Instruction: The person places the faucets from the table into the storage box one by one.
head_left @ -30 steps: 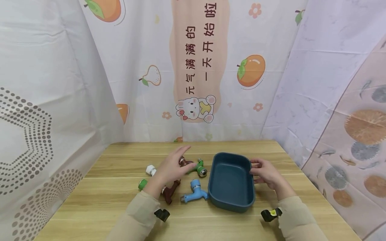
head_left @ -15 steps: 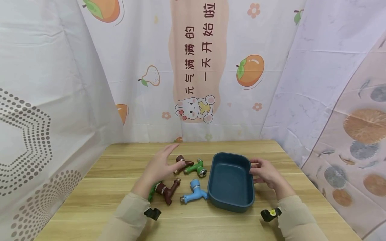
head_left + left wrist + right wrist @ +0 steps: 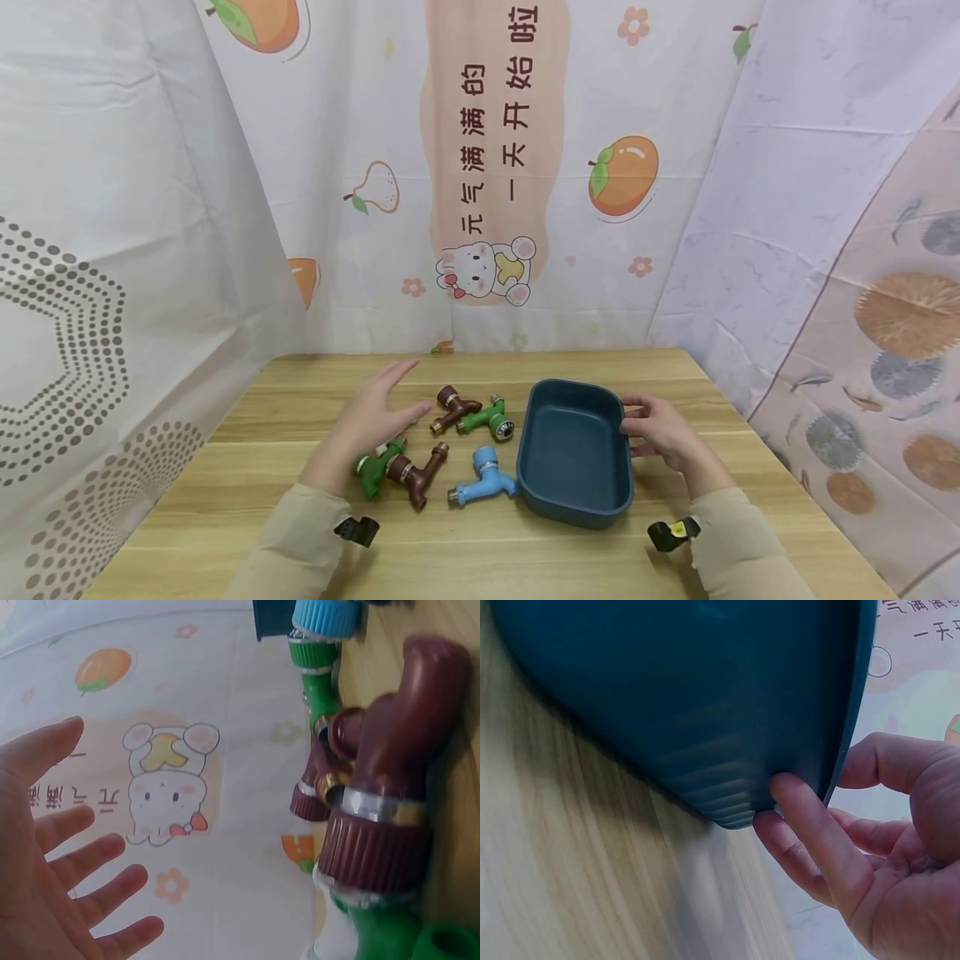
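Several plastic taps lie left of a dark blue rectangular bin [image 3: 576, 515]: a light blue tap [image 3: 486, 479], a front brown tap [image 3: 415, 477], a back brown tap [image 3: 455, 406], a back green tap [image 3: 491, 418] and a left green tap [image 3: 371, 475]. A white piece [image 3: 334, 930] shows beside the left green tap in the left wrist view, mostly hidden. My left hand [image 3: 365, 425] hovers above these left taps, fingers spread, holding nothing. With bent fingers [image 3: 810, 825] on its outer wall and one fingertip at its rim, my right hand [image 3: 663, 429] holds the bin's right side.
The wooden table [image 3: 555, 567] bears everything. Printed curtains [image 3: 360, 275] hang behind it and along both sides. A small black camera [image 3: 357, 531] sits at my left wrist, and another black camera [image 3: 672, 533] at my right.
My left hand has drawn left, away from the middle taps, uncovering the back brown tap and more of the left green one. The right hand and the bin stay put.
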Demonstrator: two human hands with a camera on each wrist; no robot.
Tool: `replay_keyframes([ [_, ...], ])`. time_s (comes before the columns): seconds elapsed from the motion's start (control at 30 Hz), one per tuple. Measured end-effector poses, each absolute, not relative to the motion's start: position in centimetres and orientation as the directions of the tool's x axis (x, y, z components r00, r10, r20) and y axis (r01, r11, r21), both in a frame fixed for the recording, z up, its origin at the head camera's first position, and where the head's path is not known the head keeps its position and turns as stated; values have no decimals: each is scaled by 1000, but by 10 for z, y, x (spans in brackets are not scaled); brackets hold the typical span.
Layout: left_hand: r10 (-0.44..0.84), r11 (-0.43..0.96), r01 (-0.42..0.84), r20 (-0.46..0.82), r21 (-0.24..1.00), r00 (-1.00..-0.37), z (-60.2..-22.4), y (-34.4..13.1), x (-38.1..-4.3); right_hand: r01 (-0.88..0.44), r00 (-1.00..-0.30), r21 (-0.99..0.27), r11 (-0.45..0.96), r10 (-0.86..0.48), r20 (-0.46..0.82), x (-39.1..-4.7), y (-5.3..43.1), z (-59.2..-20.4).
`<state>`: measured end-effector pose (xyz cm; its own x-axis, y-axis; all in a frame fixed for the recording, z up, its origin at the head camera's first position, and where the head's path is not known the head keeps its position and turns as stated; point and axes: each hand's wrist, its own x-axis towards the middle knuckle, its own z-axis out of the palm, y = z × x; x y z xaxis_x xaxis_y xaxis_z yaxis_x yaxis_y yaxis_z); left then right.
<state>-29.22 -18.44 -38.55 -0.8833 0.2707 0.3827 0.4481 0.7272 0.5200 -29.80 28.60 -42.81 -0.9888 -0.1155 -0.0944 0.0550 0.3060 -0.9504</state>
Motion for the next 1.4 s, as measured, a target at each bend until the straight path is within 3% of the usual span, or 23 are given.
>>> replay_keyframes([
  [0.73, 264, 723, 368, 259, 584, -929, -397, -239, -292, 65, -988, -956, 288, -116, -102, -298, 286, -429],
  [1.4, 349, 704, 369, 156, 607, -924, -412, -275, -296, 64, -987, -957, 284, -126, -103, -300, 288, -430],
])
